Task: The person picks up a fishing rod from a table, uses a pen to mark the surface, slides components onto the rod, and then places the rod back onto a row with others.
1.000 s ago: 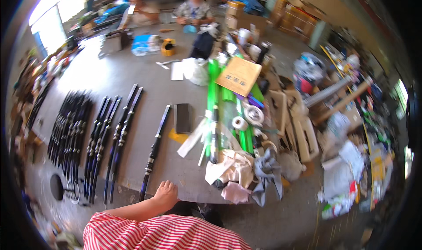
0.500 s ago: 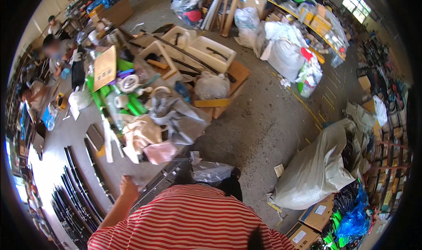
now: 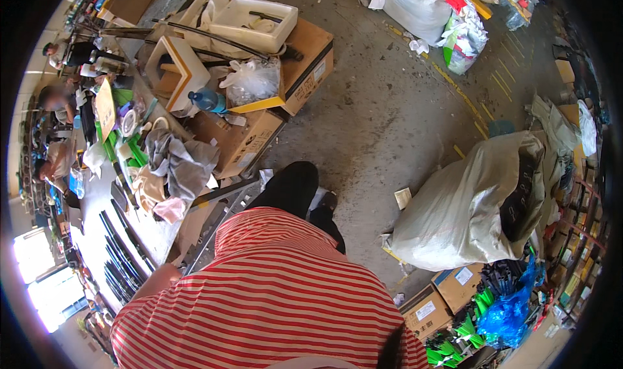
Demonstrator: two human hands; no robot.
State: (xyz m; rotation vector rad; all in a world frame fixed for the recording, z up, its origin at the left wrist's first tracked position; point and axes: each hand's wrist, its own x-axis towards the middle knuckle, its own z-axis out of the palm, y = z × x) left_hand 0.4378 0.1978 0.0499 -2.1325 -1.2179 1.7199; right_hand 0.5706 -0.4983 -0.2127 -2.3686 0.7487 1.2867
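My left hand is at the near edge of the long grey table, half covered by my red-and-white striped shirt. Its fingers are too hidden to tell how they are held. Several black rods lie side by side on the table just left of this hand. Farther along are a pile of grey cloth, a pink cloth and a beige cloth. My right hand is out of the picture.
Cardboard boxes stand beyond the table end, with white foam trays and a blue bottle about them. On the right a big woven sack leans near boxes and a blue plastic bag. Other people work far left.
My body has turned to the right and my legs have come into view. The left hand has drawn back towards the table edge. The table things now appear farther left.
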